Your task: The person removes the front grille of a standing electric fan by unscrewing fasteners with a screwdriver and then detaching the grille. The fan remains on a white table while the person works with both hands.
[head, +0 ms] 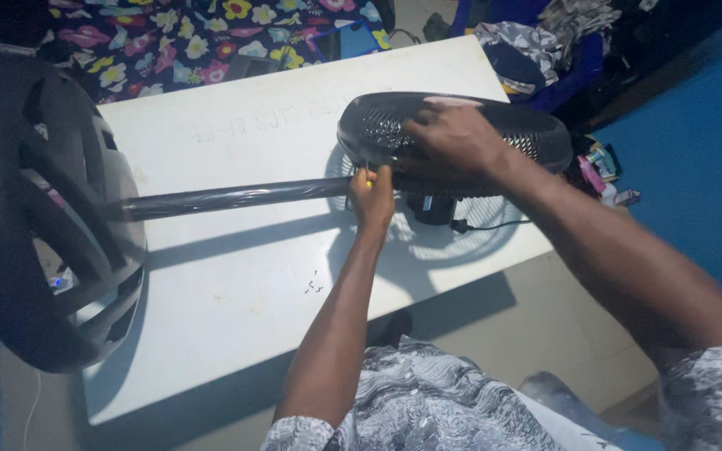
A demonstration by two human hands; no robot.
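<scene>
- Right hand presses flat and spread on the black fan grille, steadying it.
- Left hand, grip pinched on a small tool at the pole, over the white worktop.

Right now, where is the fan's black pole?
In the head view, the black pole lies across the white table, running from the round base at left to the left hand.

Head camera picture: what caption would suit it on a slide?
Right hand rests on a black fan grille; left hand grips its pole.
</scene>
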